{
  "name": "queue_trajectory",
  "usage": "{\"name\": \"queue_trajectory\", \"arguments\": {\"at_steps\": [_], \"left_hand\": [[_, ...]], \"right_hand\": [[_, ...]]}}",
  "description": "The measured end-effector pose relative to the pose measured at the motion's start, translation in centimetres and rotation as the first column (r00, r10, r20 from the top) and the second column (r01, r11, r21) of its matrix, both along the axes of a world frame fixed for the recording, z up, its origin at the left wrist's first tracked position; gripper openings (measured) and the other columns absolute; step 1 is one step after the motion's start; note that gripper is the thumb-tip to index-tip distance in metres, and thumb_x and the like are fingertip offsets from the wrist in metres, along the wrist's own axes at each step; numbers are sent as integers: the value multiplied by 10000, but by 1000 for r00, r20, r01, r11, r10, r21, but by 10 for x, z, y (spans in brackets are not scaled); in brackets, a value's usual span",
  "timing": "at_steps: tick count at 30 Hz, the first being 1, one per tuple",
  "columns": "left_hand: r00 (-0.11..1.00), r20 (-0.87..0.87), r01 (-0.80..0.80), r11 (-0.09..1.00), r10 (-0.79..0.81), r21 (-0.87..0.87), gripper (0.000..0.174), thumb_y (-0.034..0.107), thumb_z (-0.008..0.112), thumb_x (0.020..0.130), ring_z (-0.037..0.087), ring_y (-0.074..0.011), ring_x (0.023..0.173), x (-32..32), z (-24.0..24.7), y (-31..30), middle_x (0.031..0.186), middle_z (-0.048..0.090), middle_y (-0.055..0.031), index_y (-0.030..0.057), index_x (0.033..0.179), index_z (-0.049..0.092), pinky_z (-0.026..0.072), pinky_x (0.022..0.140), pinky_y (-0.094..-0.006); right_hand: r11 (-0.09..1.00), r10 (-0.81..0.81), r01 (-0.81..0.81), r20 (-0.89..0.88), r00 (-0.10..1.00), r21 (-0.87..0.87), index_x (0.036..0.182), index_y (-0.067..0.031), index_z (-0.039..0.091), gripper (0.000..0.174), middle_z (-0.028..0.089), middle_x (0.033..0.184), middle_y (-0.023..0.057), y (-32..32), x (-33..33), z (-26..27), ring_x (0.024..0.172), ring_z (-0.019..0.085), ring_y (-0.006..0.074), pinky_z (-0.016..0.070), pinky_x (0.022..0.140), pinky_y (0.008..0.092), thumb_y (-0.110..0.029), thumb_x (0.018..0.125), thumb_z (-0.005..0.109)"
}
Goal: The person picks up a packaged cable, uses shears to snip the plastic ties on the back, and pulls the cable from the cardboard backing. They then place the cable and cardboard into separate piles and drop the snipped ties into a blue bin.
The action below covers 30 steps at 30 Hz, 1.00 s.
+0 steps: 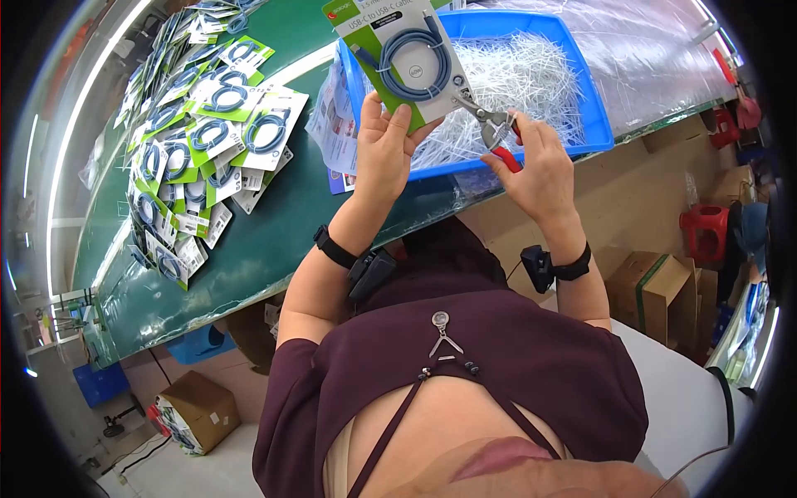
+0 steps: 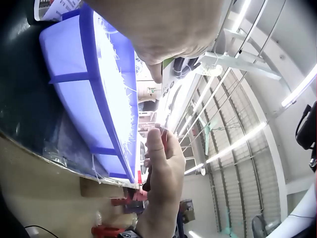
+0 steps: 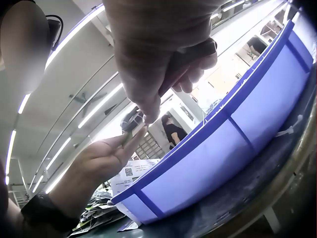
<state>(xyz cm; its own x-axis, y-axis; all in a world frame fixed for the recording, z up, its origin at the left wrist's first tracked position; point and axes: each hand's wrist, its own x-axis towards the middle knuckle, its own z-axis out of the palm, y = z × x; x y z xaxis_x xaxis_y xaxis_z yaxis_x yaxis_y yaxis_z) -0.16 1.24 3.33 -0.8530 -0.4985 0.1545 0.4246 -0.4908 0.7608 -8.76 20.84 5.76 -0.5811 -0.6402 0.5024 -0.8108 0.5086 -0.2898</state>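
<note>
A carded USB-C cable pack [image 1: 415,62] is held up over the near left part of the blue bin [image 1: 594,100] by the left hand [image 1: 383,153], thumb in front of the card. The right hand [image 1: 540,166] grips red-handled cutters [image 1: 490,124], whose tips are at the card's lower right corner. White plastic strips [image 1: 531,83] fill much of the bin. In the left wrist view the right hand [image 2: 166,173] is seen beyond the bin's side. The right wrist view shows the left hand [image 3: 99,163] at the card, which appears nearly edge-on.
Many carded cables [image 1: 207,133] lie piled on the green table [image 1: 241,257] at the left. Printed paper [image 1: 334,124] lies by the bin's left side. Clear plastic sheeting [image 1: 639,58] covers the table at right. Cardboard boxes [image 1: 656,290] and a red stool [image 1: 704,232] stand below, right.
</note>
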Motion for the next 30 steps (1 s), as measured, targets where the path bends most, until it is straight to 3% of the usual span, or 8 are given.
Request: {"name": "queue_trajectory", "arguments": {"at_steps": [11, 18, 21, 23, 26, 28, 29, 30], "left_hand": [[999, -13, -32, 999, 32, -16, 246, 51, 435, 1002, 597, -237, 1104, 1, -6, 8, 1176, 568, -121, 58, 1241, 375, 492, 1002, -429], [976, -86, -215, 834, 199, -508, 285, 38, 446, 1000, 587, -142, 1049, 2, -21, 7, 1149, 572, -84, 54, 1276, 374, 466, 1013, -359], [972, -96, -232, 798, 216, -555, 293, 49, 445, 1002, 579, -149, 1077, 3, -34, 3, 1159, 569, -85, 64, 1285, 367, 469, 1011, -363], [969, -100, -240, 780, 225, -578, 297, 55, 445, 1004, 574, -153, 1091, 4, -27, 5, 1164, 567, -86, 69, 1289, 363, 470, 1010, -365], [991, -34, -129, 987, 126, -93, 301, 66, 429, 1009, 563, -192, 1142, 3, -15, 12, 1211, 547, -103, 79, 1298, 345, 473, 1018, -396], [994, -44, -99, 994, 97, -38, 301, 66, 422, 1010, 560, -209, 1154, 1, -14, 13, 1226, 539, -109, 81, 1299, 339, 474, 1021, -409], [997, -49, -65, 998, 65, 16, 301, 66, 415, 1011, 556, -226, 1166, 0, -15, 15, 1240, 531, -115, 83, 1300, 332, 474, 1023, -423], [998, -52, -27, 997, 31, 69, 301, 66, 408, 1013, 552, -243, 1179, 1, -15, 16, 1254, 524, -121, 85, 1301, 326, 475, 1026, -436]], "right_hand": [[1000, -3, 4, -62, 998, 18, 1225, -31, 545, 628, 587, 922, 96, -10, 1, 1, 871, 584, 272, 477, 756, 381, -307, 720, 797], [997, -27, 33, -101, 995, 67, 1218, -45, 554, 590, 601, 933, 94, -6, 0, 6, 875, 595, 279, 484, 743, 373, -267, 726, 793], [995, -24, 36, -122, 992, 94, 1216, -44, 555, 570, 610, 947, 95, -3, -2, 6, 879, 600, 282, 489, 747, 366, -236, 732, 789], [999, 38, -39, 67, 997, 14, 1199, -32, 554, 530, 621, 954, 103, -4, -4, 0, 857, 611, 272, 496, 744, 355, -182, 741, 776], [991, 69, -26, 332, 941, -132, 1184, -19, 548, 498, 630, 955, 117, -11, -6, -3, 834, 622, 262, 503, 742, 345, -134, 749, 761], [947, 115, 109, 633, 765, -303, 1169, -4, 536, 471, 637, 952, 136, -22, -7, -2, 809, 631, 254, 510, 743, 339, -91, 755, 742], [947, 115, 108, 634, 765, -302, 1169, -4, 536, 471, 637, 952, 136, -29, -8, -2, 809, 631, 254, 510, 743, 339, -91, 755, 742], [931, 140, 46, 473, 870, -361, 1164, -2, 531, 461, 638, 938, 139, -38, -9, -3, 799, 634, 250, 512, 740, 335, -81, 758, 734]]}}
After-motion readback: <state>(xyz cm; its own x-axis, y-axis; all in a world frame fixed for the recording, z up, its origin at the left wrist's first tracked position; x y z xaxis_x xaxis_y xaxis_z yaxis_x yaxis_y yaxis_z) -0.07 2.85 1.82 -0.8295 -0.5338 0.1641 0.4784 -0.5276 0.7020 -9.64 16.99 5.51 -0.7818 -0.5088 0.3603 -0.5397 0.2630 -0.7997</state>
